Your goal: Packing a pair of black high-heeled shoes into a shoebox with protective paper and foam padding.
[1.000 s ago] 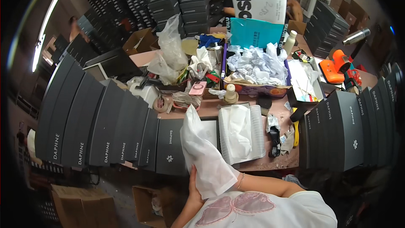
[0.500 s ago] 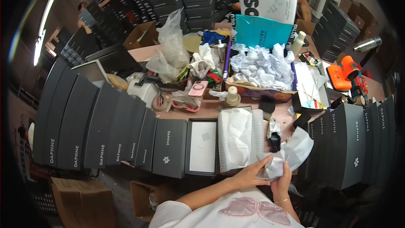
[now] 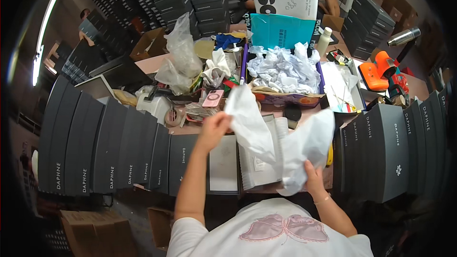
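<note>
My left hand (image 3: 213, 131) is raised over the table, its fingers closed on the upper edge of a sheet of white tissue paper (image 3: 248, 123). My right hand (image 3: 313, 176) grips the lower part of a second, crumpled piece of white paper (image 3: 309, 145); whether anything is wrapped in it is hidden. Below the papers lies a tray-like box (image 3: 250, 179) with a ribbed, pale lining and a small label inside. Left of it sits a shallow dark box (image 3: 223, 162) with a light inner surface.
Rows of upright dark grey shoe boxes stand at left (image 3: 81, 147) and right (image 3: 388, 154). Behind are a carton of crumpled white paper (image 3: 285, 71), a pink phone (image 3: 213, 98), a cream bottle (image 3: 323, 40) and an orange tool (image 3: 376, 74). A person (image 3: 87, 28) is far left.
My hands have moved apart. My left hand let go of the crumpled paper, went left and lifted the tissue sheet out of the box. The right hand keeps the other paper, now more spread.
</note>
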Demonstrator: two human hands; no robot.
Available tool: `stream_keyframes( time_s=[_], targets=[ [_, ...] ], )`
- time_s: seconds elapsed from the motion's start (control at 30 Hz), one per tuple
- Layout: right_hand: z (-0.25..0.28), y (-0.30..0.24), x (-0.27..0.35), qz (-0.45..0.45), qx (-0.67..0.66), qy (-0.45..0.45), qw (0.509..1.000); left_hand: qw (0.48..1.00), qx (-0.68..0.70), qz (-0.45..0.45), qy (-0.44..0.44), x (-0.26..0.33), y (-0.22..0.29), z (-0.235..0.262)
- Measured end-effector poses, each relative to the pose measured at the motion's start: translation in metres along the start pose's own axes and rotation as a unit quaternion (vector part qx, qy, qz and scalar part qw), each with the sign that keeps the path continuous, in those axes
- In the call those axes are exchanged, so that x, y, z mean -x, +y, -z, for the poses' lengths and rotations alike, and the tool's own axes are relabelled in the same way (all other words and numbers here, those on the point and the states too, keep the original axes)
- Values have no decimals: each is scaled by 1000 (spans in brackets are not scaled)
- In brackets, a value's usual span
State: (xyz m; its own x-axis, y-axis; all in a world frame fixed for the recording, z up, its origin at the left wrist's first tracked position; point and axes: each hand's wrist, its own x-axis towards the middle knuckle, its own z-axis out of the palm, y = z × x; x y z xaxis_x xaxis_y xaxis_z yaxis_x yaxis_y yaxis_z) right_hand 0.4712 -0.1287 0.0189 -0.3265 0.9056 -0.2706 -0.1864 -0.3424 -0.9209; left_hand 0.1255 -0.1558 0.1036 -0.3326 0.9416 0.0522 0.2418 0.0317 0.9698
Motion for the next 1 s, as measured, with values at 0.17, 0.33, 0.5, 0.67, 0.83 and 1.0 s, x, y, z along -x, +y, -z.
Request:
stream_keyframes(
  time_s=[0.17, 0.33, 0.5, 0.67, 0.83, 1.0],
  targets=[
    [-37, 115, -84, 126, 544, -159, 815, 958, -188, -118, 179, 70, 95, 50],
    [-44, 105, -68, 121, 576, -216, 779, 913, -365, -69, 170, 110, 49, 33],
    [2, 26, -41, 192, 629, -81, 749, 917, -378, 32, 121, 146, -41, 15],
    [89, 89, -49, 83, 630, -27, 772, 930, -346, 11, 127, 121, -58, -10],
    [61, 15, -17, -37, 238, -96, 966, 920, -373, 3, 120, 135, -45, 5],
    [-28, -101, 36, -238, 112, -410, 873, 904, -423, -36, 39, 141, -29, 12]
  ],
)
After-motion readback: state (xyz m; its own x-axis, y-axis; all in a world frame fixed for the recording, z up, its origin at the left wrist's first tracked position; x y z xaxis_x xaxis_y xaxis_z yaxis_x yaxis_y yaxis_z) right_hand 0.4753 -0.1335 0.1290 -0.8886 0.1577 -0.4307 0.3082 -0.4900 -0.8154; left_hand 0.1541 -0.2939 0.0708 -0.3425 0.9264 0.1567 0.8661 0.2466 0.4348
